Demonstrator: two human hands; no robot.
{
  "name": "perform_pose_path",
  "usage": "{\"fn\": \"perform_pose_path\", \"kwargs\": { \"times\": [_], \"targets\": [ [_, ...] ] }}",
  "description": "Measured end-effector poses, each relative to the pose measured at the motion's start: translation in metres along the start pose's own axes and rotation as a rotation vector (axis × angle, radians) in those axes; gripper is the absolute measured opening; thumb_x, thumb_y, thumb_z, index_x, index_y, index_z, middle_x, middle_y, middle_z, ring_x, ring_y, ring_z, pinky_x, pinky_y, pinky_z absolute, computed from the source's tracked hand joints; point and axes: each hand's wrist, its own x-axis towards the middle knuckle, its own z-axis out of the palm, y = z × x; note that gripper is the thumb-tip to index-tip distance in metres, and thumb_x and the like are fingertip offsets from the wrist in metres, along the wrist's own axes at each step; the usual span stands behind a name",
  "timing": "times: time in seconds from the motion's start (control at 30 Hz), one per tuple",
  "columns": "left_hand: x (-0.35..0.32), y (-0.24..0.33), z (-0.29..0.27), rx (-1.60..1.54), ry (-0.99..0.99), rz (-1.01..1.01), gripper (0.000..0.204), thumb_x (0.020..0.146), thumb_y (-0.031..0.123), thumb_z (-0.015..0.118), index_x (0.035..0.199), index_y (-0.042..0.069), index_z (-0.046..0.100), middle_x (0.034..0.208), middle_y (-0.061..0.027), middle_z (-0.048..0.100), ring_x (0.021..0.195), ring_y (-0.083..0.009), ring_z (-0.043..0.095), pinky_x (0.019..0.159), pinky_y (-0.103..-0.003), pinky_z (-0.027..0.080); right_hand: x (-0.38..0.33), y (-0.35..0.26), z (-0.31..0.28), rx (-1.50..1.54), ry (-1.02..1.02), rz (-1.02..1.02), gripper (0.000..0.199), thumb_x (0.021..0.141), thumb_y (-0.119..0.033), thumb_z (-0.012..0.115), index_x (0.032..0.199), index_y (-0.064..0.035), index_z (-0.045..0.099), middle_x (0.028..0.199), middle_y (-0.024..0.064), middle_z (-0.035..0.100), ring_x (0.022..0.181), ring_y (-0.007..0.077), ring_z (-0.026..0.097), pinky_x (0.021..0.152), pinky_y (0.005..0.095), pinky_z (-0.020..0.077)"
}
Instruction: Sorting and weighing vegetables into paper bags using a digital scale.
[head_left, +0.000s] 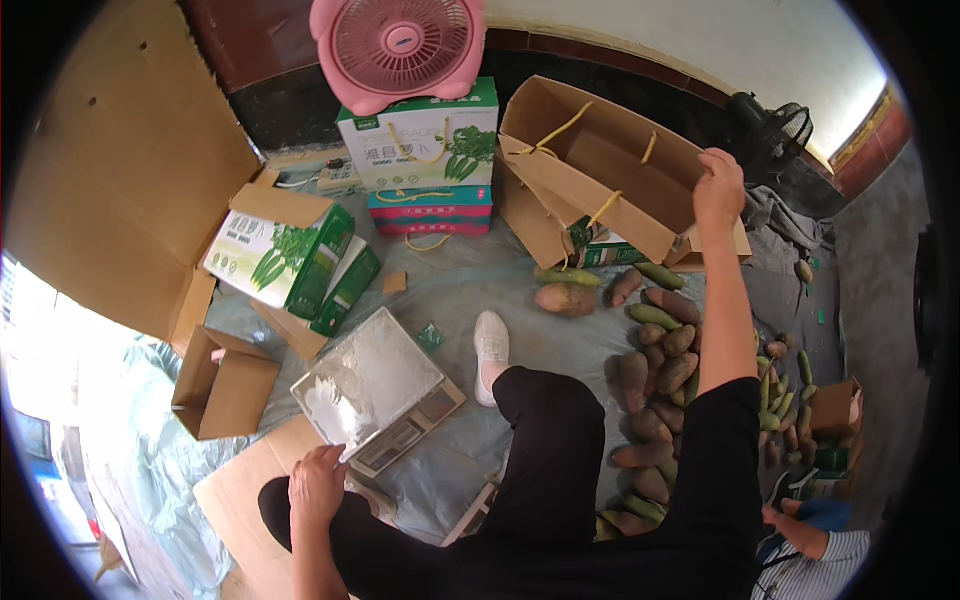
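My right hand [718, 190] reaches far to the right and is closed on the end edge of an open brown cardboard box [650, 225]. That box has yellow cord handles and lies tilted, its hollow inside showing. Above my left knee, my left hand [318, 485] has its fingers curled together beside the near corner of a weighing scale [372, 375]. Whether those fingers pinch something or only touch the corner, I cannot make out. The scale has a shiny metal plate with nothing on it and a panel along its near right side.
Sweet-potato-like tubers [650, 425] and green gourds [660, 275] lie to my right. A pink fan [400, 45] stands on stacked gift boxes [430, 150]. Green-white cartons [285, 250] and a small box [228, 385] sit left. Another person [820, 555] is at lower right.
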Motion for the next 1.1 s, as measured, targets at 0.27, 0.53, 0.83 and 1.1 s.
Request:
{"fn": "perform_pose_path", "kwargs": {
  "times": [0.27,0.53,0.83,1.1],
  "targets": [
    [-0.022,-0.006,-0.005,0.003,0.02,0.008,0.026,0.08,0.014,0.063,0.106,0.009,0.065,0.102,-0.0101,0.065,0.094,-0.0293,0.061,0.083,-0.041,0.047,0.019,-0.033,-0.059,0.047,-0.122,0.012,0.019,0.075,0.003,0.052,0.079,-0.0086,0.066,0.094,-0.0008,0.065,0.091,0.0232,0.06,0.078,0.0353,0.0492],
    [-0.049,-0.016,-0.01,-0.019,0.073,-0.024,0.026,0.082,0.017,0.062,0.106,0.008,0.064,0.103,-0.0091,0.064,0.095,-0.0295,0.061,0.085,-0.04,0.047,0.034,-0.134,-0.09,0.323,-0.168,-0.273,0.017,0.074,0.002,0.052,0.079,-0.0068,0.065,0.093,0.0016,0.065,0.089,0.0233,0.06,0.076,0.034,0.0493],
    [-0.066,-0.025,-0.016,-0.109,0.186,-0.043,0.041,0.081,0.012,0.063,0.121,0.008,0.054,0.111,-0.012,0.059,0.1,-0.0325,0.058,0.087,-0.042,0.045,-0.008,-0.265,-0.089,0.789,-0.289,-0.312,0.019,0.072,0.006,0.05,0.074,-0.0041,0.067,0.089,0.0065,0.066,0.087,0.0261,0.061,0.076,0.0348,0.05],
    [-0.079,-0.036,-0.02,-0.201,0.696,-0.083,0.05,0.076,0.006,0.067,0.123,0.005,0.051,0.117,-0.0168,0.051,0.111,-0.0345,0.047,0.092,-0.041,0.041,-0.089,-0.344,-0.039,1.234,-0.689,-0.148,0.027,0.069,0.009,0.045,0.075,-0.0011,0.069,0.09,0.0113,0.067,0.086,0.0266,0.064,0.08,0.0323,0.0496]
  ]
}}
